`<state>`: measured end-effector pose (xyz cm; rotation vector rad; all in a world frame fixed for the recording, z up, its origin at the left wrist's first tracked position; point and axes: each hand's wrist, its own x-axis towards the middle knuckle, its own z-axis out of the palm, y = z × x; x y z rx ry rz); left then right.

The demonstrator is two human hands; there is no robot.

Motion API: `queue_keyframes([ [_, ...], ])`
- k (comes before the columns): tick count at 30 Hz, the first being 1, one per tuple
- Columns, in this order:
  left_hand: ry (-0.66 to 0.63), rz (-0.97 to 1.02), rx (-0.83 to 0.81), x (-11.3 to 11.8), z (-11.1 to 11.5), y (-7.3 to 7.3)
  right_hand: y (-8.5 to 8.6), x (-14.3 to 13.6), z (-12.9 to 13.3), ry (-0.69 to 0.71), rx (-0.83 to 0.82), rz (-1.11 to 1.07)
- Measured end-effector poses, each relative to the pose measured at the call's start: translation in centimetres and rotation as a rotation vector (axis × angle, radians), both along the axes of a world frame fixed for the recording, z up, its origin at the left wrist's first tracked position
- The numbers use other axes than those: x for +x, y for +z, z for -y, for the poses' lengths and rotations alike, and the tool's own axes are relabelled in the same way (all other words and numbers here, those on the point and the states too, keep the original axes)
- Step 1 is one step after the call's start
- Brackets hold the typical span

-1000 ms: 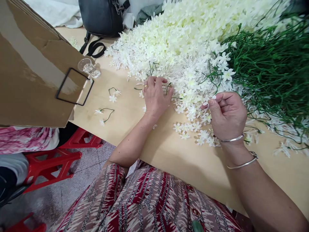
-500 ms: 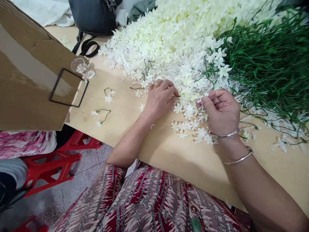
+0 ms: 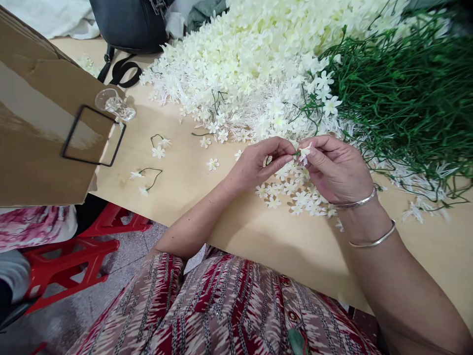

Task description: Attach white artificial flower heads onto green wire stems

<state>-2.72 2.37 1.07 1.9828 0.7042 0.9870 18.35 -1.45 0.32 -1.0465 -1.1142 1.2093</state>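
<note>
My left hand (image 3: 264,160) pinches a thin green stem, whose tip points toward my right hand (image 3: 334,167). Between my right thumb and forefinger is a small white artificial flower (image 3: 305,153), touching the end of that stem. Below the hands, loose white blossoms (image 3: 303,197) lie spread on the table (image 3: 240,222). A large heap of white and cream flowers (image 3: 258,64) rises behind them. Green plastic stems (image 3: 399,93) form a thick pile on the right. Most of the held stem is hidden by my left fingers.
A cardboard box (image 3: 40,113) stands at the left, near a tipped clear plastic cup (image 3: 116,104) and a black wire frame (image 3: 94,135). Stems with flowers (image 3: 151,180) lie nearby. Behind are a black bag (image 3: 129,24) and its strap. Red stools (image 3: 70,266) stand below.
My left hand has moved right and met my right hand. The stem tip now touches the white flower in my right fingers. The view has shifted slightly.
</note>
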Motion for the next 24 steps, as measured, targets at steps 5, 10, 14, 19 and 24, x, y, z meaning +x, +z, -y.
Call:
queue_keyframes([
  [5, 0.033, -0.032, -0.008, -0.1, 0.0, 0.2, 0.1, 0.7, -0.2, 0.012, -0.092, 0.04],
  [10, 0.055, -0.085, 0.045, -0.4, -0.1, 0.5, 0.7, 0.8, 0.0, 0.03, -0.121, 0.073],
  [14, 0.055, -0.149, 0.096, -0.4, -0.1, 0.9, 1.5, 0.9, 0.2, 0.048, -0.174, 0.043],
  [19, 0.07, -0.184, 0.139, -0.6, -0.1, 1.4, 2.2, 1.3, 0.2, 0.049, -0.171, -0.001],
  [24, 0.06, -0.206, 0.124, -0.6, 0.0, 1.6, 2.3, 1.0, 0.2, 0.074, -0.223, -0.002],
])
